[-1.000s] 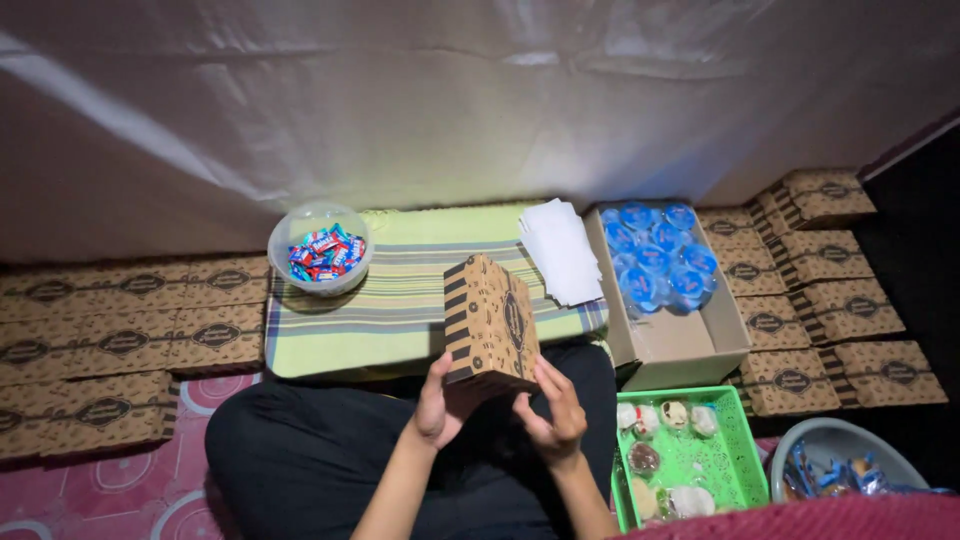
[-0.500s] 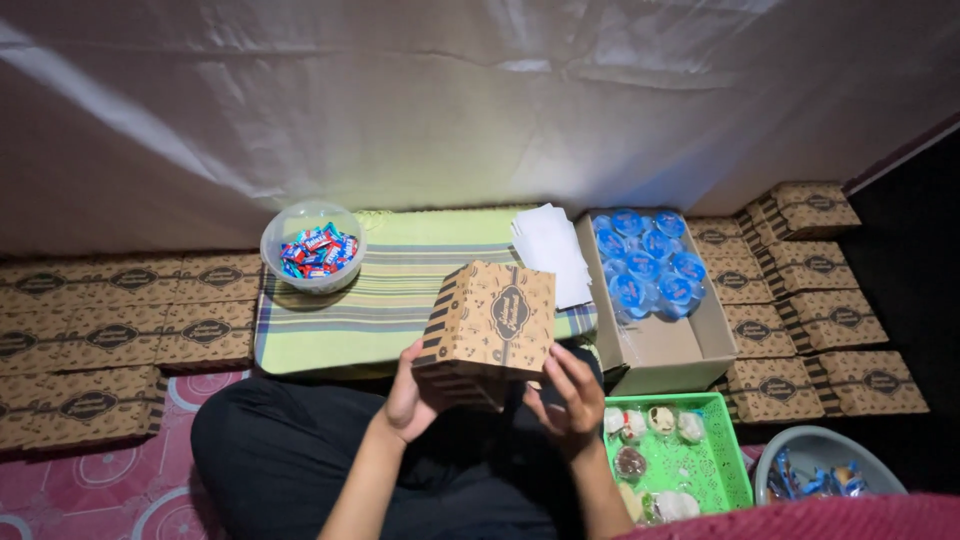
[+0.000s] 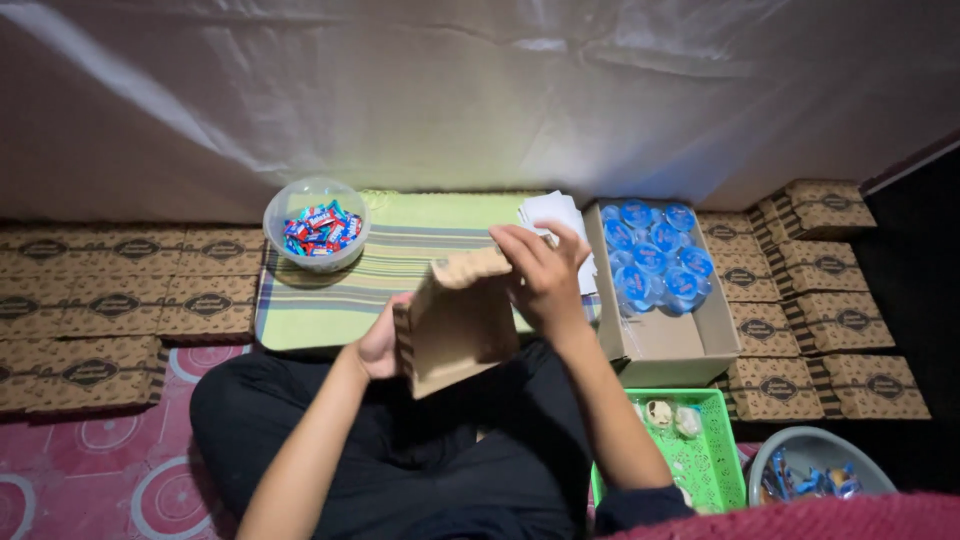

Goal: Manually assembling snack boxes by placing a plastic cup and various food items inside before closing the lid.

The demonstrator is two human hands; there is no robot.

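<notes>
Brown patterned cardboard box (image 3: 455, 325) is held above the lap, tilted. Its lower side is gripped by the left hand (image 3: 378, 345); its top flap is pinched by the right hand (image 3: 542, 272), before the green striped mat (image 3: 400, 260).

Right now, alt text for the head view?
Seated person's left hand and right hand hold a brown cardboard box above their lap. Beyond: striped mat, candy bowl, carton of blue-lidded cups.

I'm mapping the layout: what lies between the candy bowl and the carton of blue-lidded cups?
In the head view, the striped green mat and a stack of white paper lie between the candy bowl and the carton.
</notes>
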